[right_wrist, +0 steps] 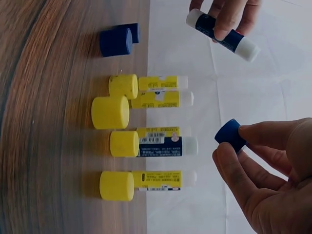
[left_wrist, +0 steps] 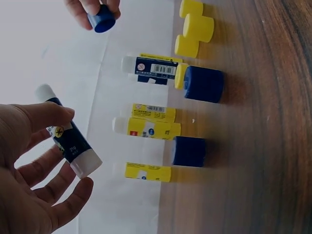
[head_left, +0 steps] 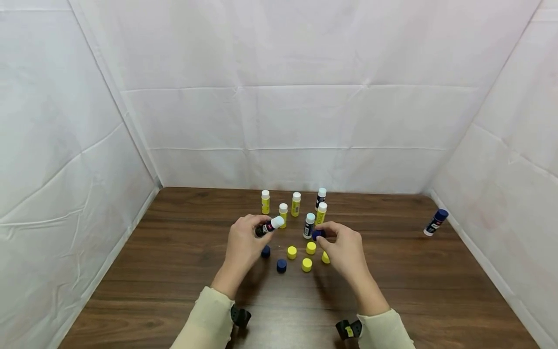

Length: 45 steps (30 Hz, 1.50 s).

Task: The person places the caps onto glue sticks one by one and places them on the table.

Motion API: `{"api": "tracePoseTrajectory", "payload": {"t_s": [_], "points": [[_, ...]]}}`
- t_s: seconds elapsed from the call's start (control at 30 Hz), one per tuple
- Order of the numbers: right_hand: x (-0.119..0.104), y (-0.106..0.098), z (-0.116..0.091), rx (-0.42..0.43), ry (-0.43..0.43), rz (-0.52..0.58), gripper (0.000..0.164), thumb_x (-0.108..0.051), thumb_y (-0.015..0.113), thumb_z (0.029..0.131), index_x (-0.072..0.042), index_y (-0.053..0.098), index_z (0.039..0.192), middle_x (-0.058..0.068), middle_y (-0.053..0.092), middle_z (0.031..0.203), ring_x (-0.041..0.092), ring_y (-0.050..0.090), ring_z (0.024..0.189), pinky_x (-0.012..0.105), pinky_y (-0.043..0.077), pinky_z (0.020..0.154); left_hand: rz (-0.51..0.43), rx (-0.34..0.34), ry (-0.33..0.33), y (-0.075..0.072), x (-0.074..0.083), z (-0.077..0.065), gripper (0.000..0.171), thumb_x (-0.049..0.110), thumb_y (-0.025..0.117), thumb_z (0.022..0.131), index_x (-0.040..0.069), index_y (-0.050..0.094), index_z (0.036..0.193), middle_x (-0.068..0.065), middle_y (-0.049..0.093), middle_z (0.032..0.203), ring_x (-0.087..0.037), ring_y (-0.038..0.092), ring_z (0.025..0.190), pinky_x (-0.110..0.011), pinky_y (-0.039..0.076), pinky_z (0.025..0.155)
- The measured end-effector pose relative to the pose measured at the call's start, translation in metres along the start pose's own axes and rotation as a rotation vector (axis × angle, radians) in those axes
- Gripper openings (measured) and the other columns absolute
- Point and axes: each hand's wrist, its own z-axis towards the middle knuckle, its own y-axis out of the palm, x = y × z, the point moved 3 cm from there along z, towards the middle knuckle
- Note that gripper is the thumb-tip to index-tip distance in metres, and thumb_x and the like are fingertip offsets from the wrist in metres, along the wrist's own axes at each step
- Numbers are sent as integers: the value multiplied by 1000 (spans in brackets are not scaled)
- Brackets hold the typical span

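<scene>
In the head view my left hand (head_left: 242, 245) grips a navy glue stick (head_left: 267, 227) above the table, tilted, its white end up and uncapped. My right hand (head_left: 347, 249) pinches a dark blue cap (right_wrist: 230, 135) between thumb and fingers, apart from that stick. Behind the hands, several yellow glue sticks (head_left: 265, 202) and two navy glue sticks (head_left: 308, 226) stand upright without caps. Between the hands lie several yellow caps (head_left: 307, 264) and two dark blue caps (head_left: 281, 265); the right hand partly covers one yellow cap.
A navy glue stick (head_left: 436, 222) with its blue cap on stands at the far right of the brown wooden table (head_left: 183, 271). White cloth walls (head_left: 305, 116) enclose the table at the back and both sides.
</scene>
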Motion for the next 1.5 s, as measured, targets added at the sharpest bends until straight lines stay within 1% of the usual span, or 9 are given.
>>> {"api": "tracePoseTrajectory", "payload": {"t_s": [0.1, 0.2, 0.37, 0.57, 0.77, 1.0, 1.2, 1.37, 1.5], "points": [[-2, 1, 0, 16, 4, 22, 21, -16, 73, 95, -20, 75, 116, 3, 74, 109, 25, 67, 108, 43, 56, 82, 34, 13, 35, -2, 2, 1, 28, 17, 87, 82, 17, 78, 109, -1, 73, 105, -23, 65, 96, -41, 57, 84], [-5, 3, -1, 31, -3, 33, 22, -16, 74, 94, -19, 75, 116, 3, 75, 110, 25, 66, 111, 45, 54, 85, 46, 18, 46, -4, 4, 2, 29, 14, 87, 81, 17, 78, 109, 0, 73, 105, -23, 64, 95, -40, 57, 85], [-9, 3, -3, 63, -27, 49, 21, -16, 75, 94, -19, 75, 115, 3, 75, 109, 23, 67, 109, 43, 56, 81, 63, 20, 69, -7, 9, 1, 30, 11, 87, 81, 17, 78, 109, -1, 72, 105, -24, 63, 97, -41, 57, 85], [-15, 1, -6, 95, -46, 90, 22, -14, 73, 94, -18, 75, 116, 6, 74, 111, 25, 68, 108, 44, 58, 78, 101, 18, 112, -9, 13, -1, 31, 11, 87, 80, 17, 79, 109, -2, 72, 105, -23, 63, 95, -39, 57, 83], [-17, 1, -9, 112, -53, 132, 22, -11, 74, 94, -16, 75, 116, 7, 74, 113, 25, 68, 109, 45, 59, 84, 138, 26, 142, -12, 16, -3, 32, 10, 88, 79, 16, 79, 109, -1, 72, 105, -22, 61, 95, -36, 56, 80], [-23, 2, -11, 133, -97, 230, 22, -8, 75, 93, -12, 75, 114, 8, 73, 115, 24, 72, 105, 40, 60, 85, 187, 37, 195, -15, 20, -5, 34, 10, 89, 78, 17, 79, 110, -1, 71, 104, -21, 60, 95, -34, 55, 81], [-28, 3, -14, 139, -126, 266, 22, -5, 76, 92, -14, 76, 112, 7, 73, 116, 22, 73, 101, 33, 61, 82, 200, 53, 236, -17, 24, -9, 34, 11, 90, 77, 18, 80, 108, -1, 70, 103, -22, 61, 97, -34, 56, 84], [-31, 5, -16, 133, -125, 311, 21, -5, 76, 91, -13, 76, 110, 5, 74, 114, 19, 73, 100, 29, 60, 80, 193, 56, 273, -17, 27, -10, 33, 10, 90, 77, 16, 79, 108, -1, 70, 102, -22, 60, 97, -34, 56, 84], [-33, 7, -18, 121, -107, 350, 22, -6, 75, 92, -14, 76, 112, 4, 74, 115, 18, 72, 101, 29, 60, 81, 184, 55, 295, -17, 30, -11, 33, 10, 89, 78, 16, 79, 108, -1, 70, 102, -21, 59, 96, -34, 56, 83]]}}
